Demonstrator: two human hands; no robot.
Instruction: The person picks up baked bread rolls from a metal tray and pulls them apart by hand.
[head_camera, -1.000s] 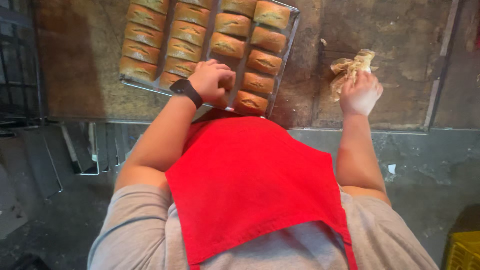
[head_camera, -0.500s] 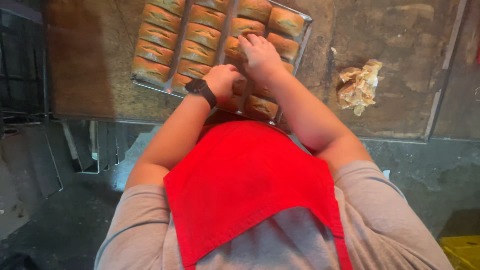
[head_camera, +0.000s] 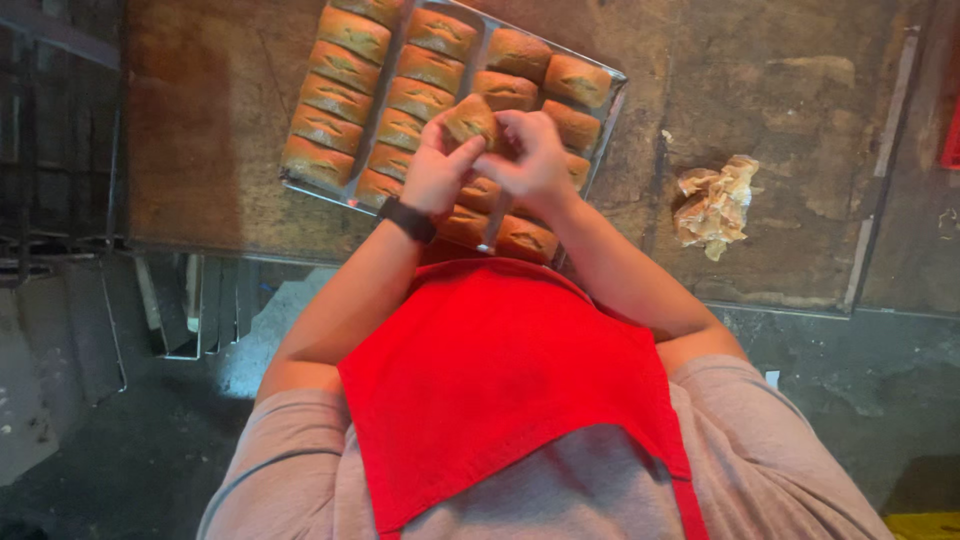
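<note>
A metal baking tray (head_camera: 610, 105) lies on a worn wooden table (head_camera: 800, 120), filled with rows of several golden-brown loaf cakes (head_camera: 345, 85). My left hand (head_camera: 435, 170), with a dark watch on its wrist, and my right hand (head_camera: 530, 160) are raised together over the near part of the tray. Both grip one small loaf cake (head_camera: 470, 118) held between the fingertips, lifted above the others. My red apron fills the lower middle of the view.
A crumpled wad of paper liners (head_camera: 715, 205) lies on the table to the right of the tray. The table's front edge runs just below the tray. Metal racks and frames (head_camera: 60, 200) stand at the left, over a dark floor.
My right hand let go of the crumpled paper at the right, leaving it on the table, and moved left to the tray. Both hands now hold one cake lifted from the tray.
</note>
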